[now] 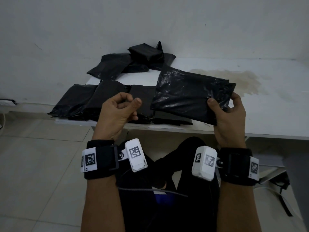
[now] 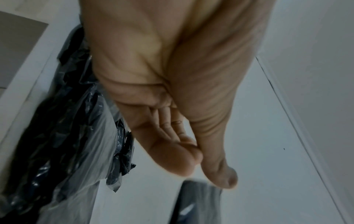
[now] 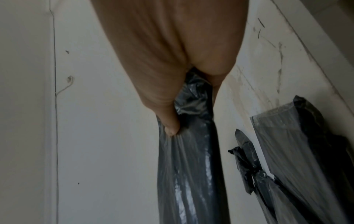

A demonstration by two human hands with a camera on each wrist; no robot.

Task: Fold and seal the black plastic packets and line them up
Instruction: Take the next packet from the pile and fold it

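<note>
Right hand [image 1: 229, 118]: thumb + fingers pinch near right corner of black plastic packet [image 1: 192, 94], held up above white table [image 1: 267, 104].
Left hand [image 1: 117, 113]: fingers loosely curled, holding nothing, just left of held packet.
Row of packets [image 1: 93, 101]: side by side at table front edge, left.
Pile of packets [image 1: 130, 62]: at back, by wall.
Stain [image 1: 234, 79]: brownish, on tabletop right of held packet.

left hand [image 2: 172, 91]: palm up close, fingers loosely curled, holding nothing | black packets [image 2: 63, 136]: crinkled, left of hand on white table [image 2: 249, 136] | another black packet [image 2: 197, 203]: bottom edge, blurred
</note>
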